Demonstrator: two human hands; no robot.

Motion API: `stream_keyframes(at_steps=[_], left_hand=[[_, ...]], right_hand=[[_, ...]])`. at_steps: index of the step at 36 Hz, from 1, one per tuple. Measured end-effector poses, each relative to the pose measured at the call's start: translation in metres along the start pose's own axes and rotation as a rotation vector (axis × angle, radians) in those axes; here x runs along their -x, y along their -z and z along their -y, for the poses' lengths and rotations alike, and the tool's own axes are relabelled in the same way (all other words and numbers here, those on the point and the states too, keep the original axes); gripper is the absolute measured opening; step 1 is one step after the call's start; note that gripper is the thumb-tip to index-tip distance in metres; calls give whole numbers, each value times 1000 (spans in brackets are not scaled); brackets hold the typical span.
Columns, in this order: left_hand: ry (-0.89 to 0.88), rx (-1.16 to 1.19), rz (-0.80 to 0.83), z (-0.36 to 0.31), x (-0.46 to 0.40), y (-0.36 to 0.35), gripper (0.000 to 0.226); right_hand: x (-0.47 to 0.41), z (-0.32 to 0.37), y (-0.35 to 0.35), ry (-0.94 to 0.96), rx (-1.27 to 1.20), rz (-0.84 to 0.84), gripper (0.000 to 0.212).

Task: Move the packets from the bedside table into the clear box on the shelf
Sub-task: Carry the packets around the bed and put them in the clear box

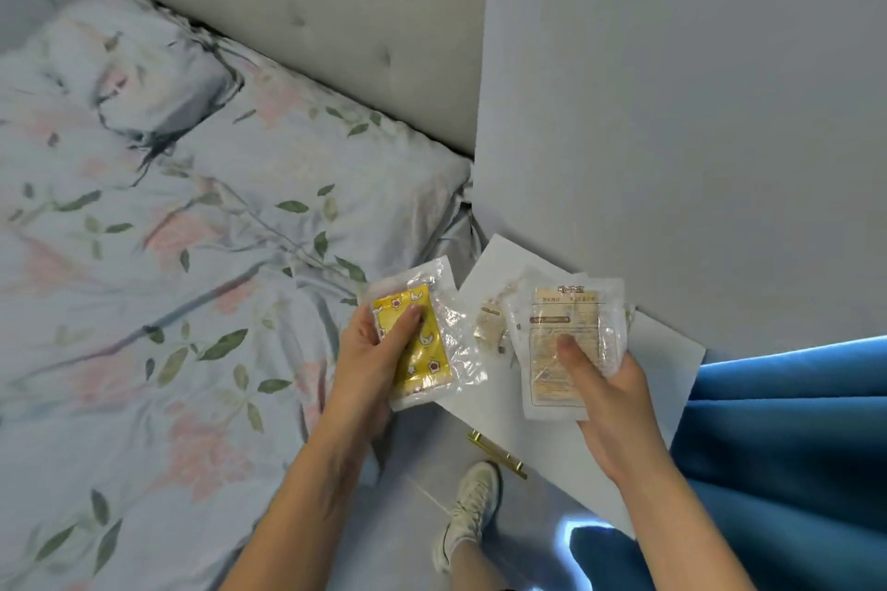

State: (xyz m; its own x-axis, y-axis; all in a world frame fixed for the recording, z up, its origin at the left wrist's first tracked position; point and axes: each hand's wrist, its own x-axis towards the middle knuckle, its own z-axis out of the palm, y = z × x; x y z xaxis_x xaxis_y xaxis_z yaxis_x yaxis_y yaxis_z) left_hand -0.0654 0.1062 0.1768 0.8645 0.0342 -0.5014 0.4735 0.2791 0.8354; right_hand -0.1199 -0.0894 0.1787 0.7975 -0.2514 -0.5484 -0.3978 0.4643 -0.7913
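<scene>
Below centre of the frame, over the white bedside table (499, 403) wedged between the floral bed (168, 254) at left and the blue curtain (792, 446) at right, two bare hands each hold a packet. The left hand (369, 365) pinches the yellow packet (417, 346) in its crinkled clear wrapper, thumb across the printed face and fingers behind; its long axis runs from upper left to lower right, tilted slightly off vertical, printed face up toward the camera. The right hand (609, 394) pinches the beige packet (564, 346), thumb pressed on the lower half of the label and fingers curled at the right edge; its long axis stands nearly vertical in the frame, the heading line at the top. A third packet (489, 324) shows between the two, partly covered; whether it rests on the table top or is held with the beige one cannot be told. Judged from the wrinkled film, these packets are probably light, flexible and somewhat slippery, so a flat pinch across the middle of the filled part seems safer than a grip on the loose film margin. Neither the shelf nor the clear box is in view.
</scene>
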Motion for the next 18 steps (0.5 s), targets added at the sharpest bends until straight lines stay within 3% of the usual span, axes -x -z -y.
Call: stream_keyframes(at_steps=[4,10,14,18], left_hand=[[-32,-3,-119,-28,46,48,8],[-101,16,-307,-55,146,152,19],[-161,46,-454,-52,238,227,22],[-221,97,-631,-38,341,293,21]], right_hand=[[45,-4,-39,11,72,107,30],[131,-34,-111,-1,197,300,35],[208,-67,-155,-11,330,447,59],[295,-108,-191,-21,427,609,17]])
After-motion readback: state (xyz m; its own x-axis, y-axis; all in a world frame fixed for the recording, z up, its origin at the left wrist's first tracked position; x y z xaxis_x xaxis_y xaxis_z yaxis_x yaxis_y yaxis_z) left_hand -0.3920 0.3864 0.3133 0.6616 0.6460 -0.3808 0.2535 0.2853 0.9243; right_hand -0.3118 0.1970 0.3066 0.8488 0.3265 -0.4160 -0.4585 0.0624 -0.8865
